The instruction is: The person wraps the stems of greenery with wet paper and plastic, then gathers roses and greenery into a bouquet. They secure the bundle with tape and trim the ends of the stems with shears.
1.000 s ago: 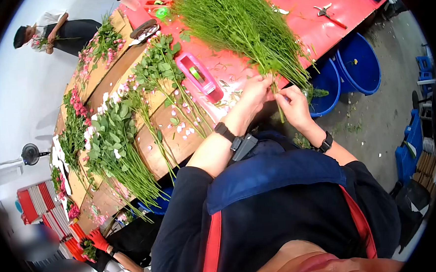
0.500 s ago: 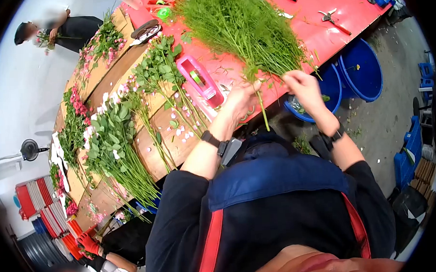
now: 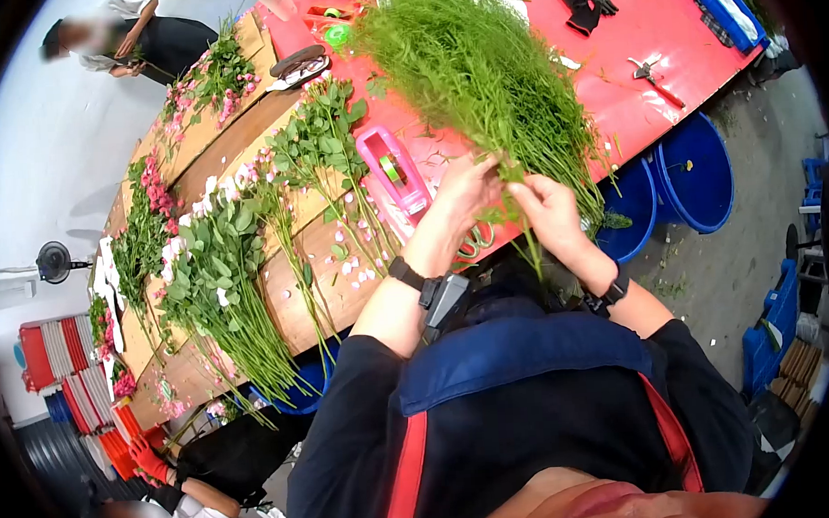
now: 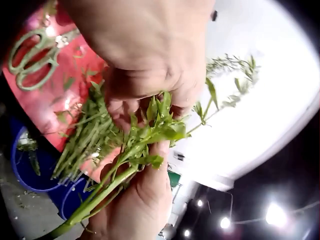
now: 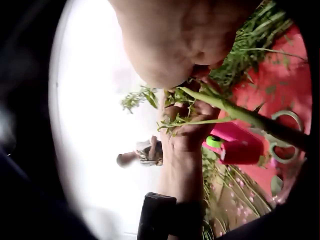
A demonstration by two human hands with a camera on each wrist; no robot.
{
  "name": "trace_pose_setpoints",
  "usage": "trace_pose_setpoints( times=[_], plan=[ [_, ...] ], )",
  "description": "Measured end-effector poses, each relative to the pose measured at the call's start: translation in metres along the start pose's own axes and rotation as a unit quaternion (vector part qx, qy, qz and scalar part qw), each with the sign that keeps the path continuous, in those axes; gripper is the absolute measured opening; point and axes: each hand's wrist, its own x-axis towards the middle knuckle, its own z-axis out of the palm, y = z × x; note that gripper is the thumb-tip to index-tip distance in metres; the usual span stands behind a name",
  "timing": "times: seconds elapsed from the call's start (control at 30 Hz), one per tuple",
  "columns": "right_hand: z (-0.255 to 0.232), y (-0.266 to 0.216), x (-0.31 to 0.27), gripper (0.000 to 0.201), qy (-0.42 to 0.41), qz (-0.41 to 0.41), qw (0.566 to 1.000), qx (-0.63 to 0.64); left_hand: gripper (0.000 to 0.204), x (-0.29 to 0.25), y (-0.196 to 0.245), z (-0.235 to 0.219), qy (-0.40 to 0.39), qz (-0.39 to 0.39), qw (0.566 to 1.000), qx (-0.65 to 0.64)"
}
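Note:
The left hand [image 3: 467, 189] grips a green leafy stem [image 3: 530, 244] near the table's front edge; its curled fingers show at the top of the left wrist view. Close beside it, the right hand [image 3: 553, 216] has thumb and fingers on the same stem's leaves, seen also as the lower hand [image 4: 145, 200] in the left wrist view. The thick stem [image 5: 240, 114] slants out below the hands. Beyond them a large heap of feathery greenery [image 3: 479, 68] lies on the red table [image 3: 612, 89]. Fingertips are partly hidden by leaves.
A pink tape dispenser [image 3: 393, 171] and green-handled scissors [image 3: 476, 243] lie left of the hands. Red pruners [image 3: 656, 82] and black gloves [image 3: 589, 4] lie right. Blue buckets [image 3: 696, 174] stand beside the table. Rose bunches [image 3: 218, 269] cover the wooden boards. Two other people are at left.
The right hand, which was apart from the stem half a second ago, has come back to it beside the left hand. The camera view has shifted slightly, showing more of the table's far side.

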Motion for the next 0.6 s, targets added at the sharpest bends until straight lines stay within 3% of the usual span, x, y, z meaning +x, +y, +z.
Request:
trace_pose_setpoints(
  times=[0.1, 0.17, 0.2, 0.23, 0.3, 0.37, 0.43, 0.5, 0.57, 0.6],
  plan=[
    [-0.034, -0.075, -0.016, 0.015, 0.098, -0.118, 0.988, -0.013, 0.011, -0.038, 0.045, 0.051, -0.050, 0.164, 0.984, 0.054],
    [-0.066, -0.101, -0.021, 0.017, 0.175, -0.286, 0.937, -0.096, 0.011, -0.071, 0.068, 0.061, -0.097, 0.261, 0.949, 0.146],
    [-0.083, -0.095, -0.016, 0.018, 0.206, -0.265, 0.938, -0.088, 0.012, -0.071, 0.073, 0.056, -0.090, 0.313, 0.933, 0.153],
    [-0.102, -0.086, -0.006, 0.018, 0.237, -0.243, 0.937, -0.079, 0.011, -0.065, 0.085, 0.047, -0.042, 0.297, 0.934, 0.196],
    [-0.126, -0.073, 0.016, 0.022, 0.270, -0.125, 0.954, -0.018, 0.014, -0.023, 0.105, 0.003, 0.104, 0.270, 0.922, 0.258],
    [-0.158, -0.048, 0.028, 0.024, 0.264, -0.086, 0.954, 0.116, 0.018, -0.031, 0.139, -0.028, 0.172, 0.211, 0.937, 0.218],
    [-0.198, -0.014, 0.039, 0.021, 0.303, -0.048, 0.950, 0.055, 0.018, -0.063, 0.170, -0.030, 0.227, 0.249, 0.917, 0.212],
    [-0.234, 0.003, 0.040, 0.023, 0.364, 0.011, 0.928, 0.076, 0.016, -0.089, 0.199, -0.074, 0.260, 0.259, 0.852, 0.373],
    [-0.287, 0.033, 0.038, 0.026, 0.437, -0.037, 0.894, 0.093, 0.014, -0.121, 0.228, -0.112, 0.351, 0.323, 0.721, 0.503],
    [-0.320, 0.051, 0.035, 0.026, 0.453, -0.033, 0.878, 0.149, 0.014, -0.140, 0.243, -0.127, 0.379, 0.332, 0.707, 0.496]
  ],
)
